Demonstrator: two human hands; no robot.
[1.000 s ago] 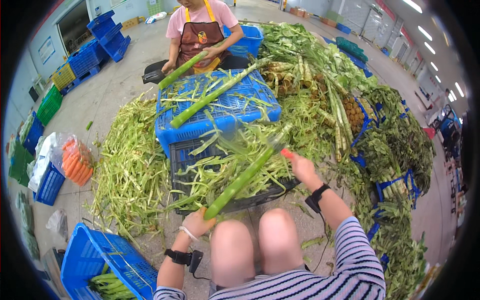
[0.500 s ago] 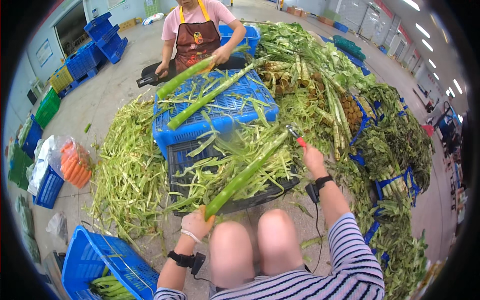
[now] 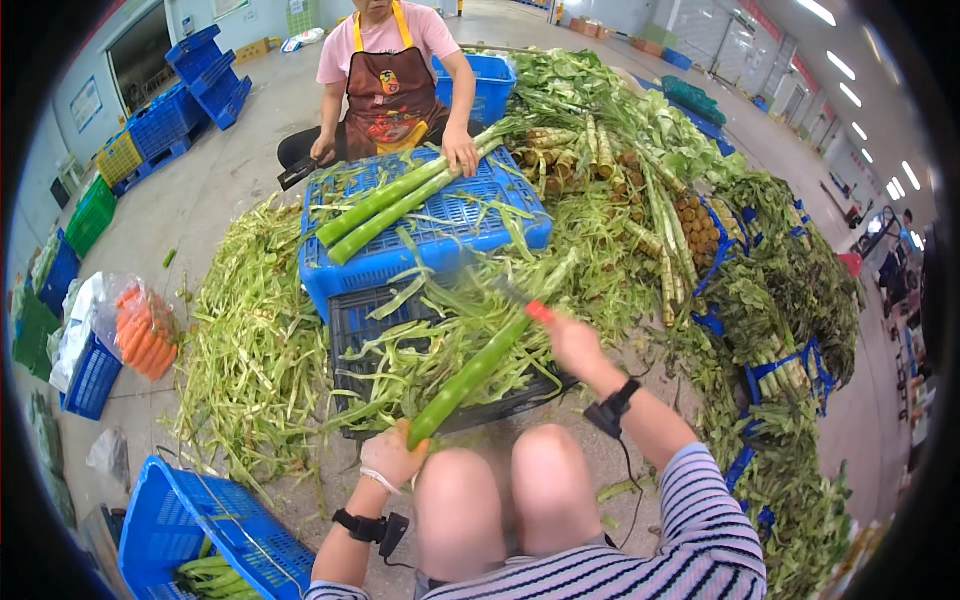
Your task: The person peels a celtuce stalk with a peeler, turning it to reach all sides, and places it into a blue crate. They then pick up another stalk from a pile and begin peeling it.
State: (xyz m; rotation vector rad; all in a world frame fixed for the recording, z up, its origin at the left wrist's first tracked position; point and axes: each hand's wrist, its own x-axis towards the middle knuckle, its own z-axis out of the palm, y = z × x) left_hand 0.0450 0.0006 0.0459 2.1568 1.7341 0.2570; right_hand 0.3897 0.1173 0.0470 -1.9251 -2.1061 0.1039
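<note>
A bright green celtuce stem (image 3: 470,378) slants up and away from my lap, its near end gripped by my gloved left hand (image 3: 392,457). My right hand (image 3: 573,343) is closed on the red handle of a peeler (image 3: 540,311), whose blade is smeared by motion over the stem's upper part. Beneath the stem, long green peelings (image 3: 420,375) cover a black crate (image 3: 345,345). Two more celtuce stems (image 3: 375,212) lie side by side on an overturned blue crate (image 3: 420,262) just beyond.
Across from me sits a co-worker in a brown apron (image 3: 390,95). A peelings heap (image 3: 250,350) lies left, leafy celtuce bundles (image 3: 780,280) right. A blue basket (image 3: 205,500) with peeled stems stands near left, a bag of carrots (image 3: 145,330) farther off.
My right hand and the peeler have moved down and left along the stem toward me. The co-worker's stem now lies on the blue crate beside the other, with a hand over their far ends.
</note>
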